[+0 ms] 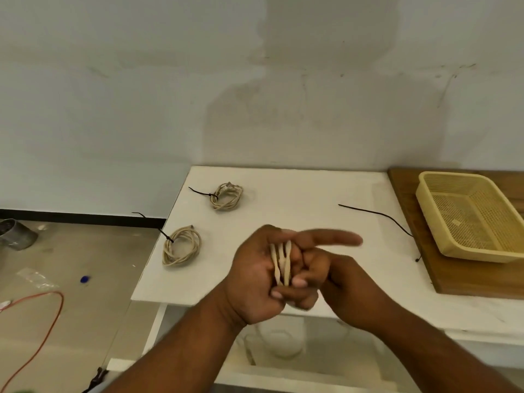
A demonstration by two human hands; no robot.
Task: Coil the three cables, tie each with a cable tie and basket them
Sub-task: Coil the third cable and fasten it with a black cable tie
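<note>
Two beige cable coils lie on the white table (pixel 297 191), each bound with a black cable tie: one at the back (pixel 226 196), one near the left edge (pixel 181 246). A third beige cable (pixel 281 263) is wound in several strands across my left hand (pixel 255 276), which grips it above the table's front edge. My right hand (pixel 320 268) meets it from the right, fingers curled on the strands and one finger pointing right. A loose black cable tie (pixel 377 215) lies on the table to the right. The yellow mesh basket (pixel 442 234) holds no cables.
The basket stands on a wooden board (pixel 465 276) at the table's right end. On the floor to the left are an orange cord (pixel 48 321), a grey metal can (pixel 15 234) and a small blue scrap (pixel 84 279). A wall runs behind the table.
</note>
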